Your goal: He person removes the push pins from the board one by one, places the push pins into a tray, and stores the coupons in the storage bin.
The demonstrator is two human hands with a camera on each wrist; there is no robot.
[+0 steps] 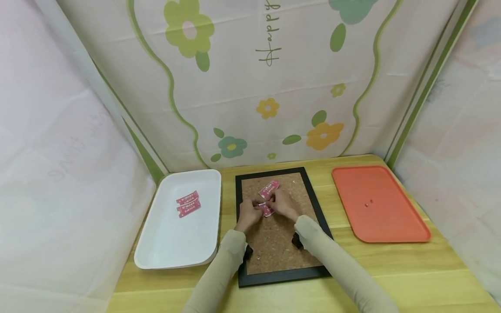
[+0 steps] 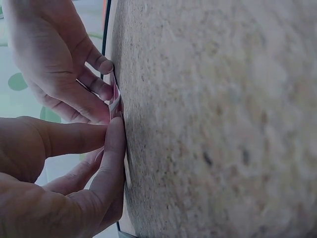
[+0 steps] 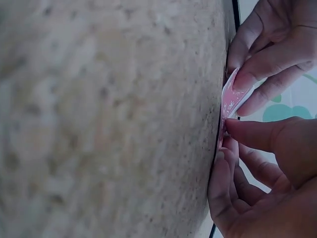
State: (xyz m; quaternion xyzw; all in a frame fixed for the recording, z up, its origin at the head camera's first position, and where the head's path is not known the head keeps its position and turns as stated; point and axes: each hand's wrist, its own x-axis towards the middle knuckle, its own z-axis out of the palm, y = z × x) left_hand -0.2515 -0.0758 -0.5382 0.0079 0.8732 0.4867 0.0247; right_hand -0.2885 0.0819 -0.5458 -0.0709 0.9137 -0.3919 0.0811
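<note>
Both hands meet over a cork board [image 1: 274, 243] with a black frame. My left hand [image 1: 249, 214] pinches one end of a small pink paper ticket [image 1: 267, 209] with white print. The right hand [image 1: 285, 204] has its fingers curled at the ticket's other end. In the right wrist view the ticket [image 3: 233, 96] is bent up off the cork by the left fingers, and the right thumb [image 3: 247, 133] touches it. A tiny dark thing beneath that thumb is too small to tell. Another pink ticket [image 1: 269, 189] lies just above on the board.
On the left stands a white tray [image 1: 172, 248] with two pink tickets [image 1: 188, 204] in it. An orange-red tray [image 1: 387, 217] on the right holds two tiny dark pieces [image 1: 369, 203]. A small shiny piece [image 1: 258, 257] sits low on the cork. Printed cloth walls surround the wooden table.
</note>
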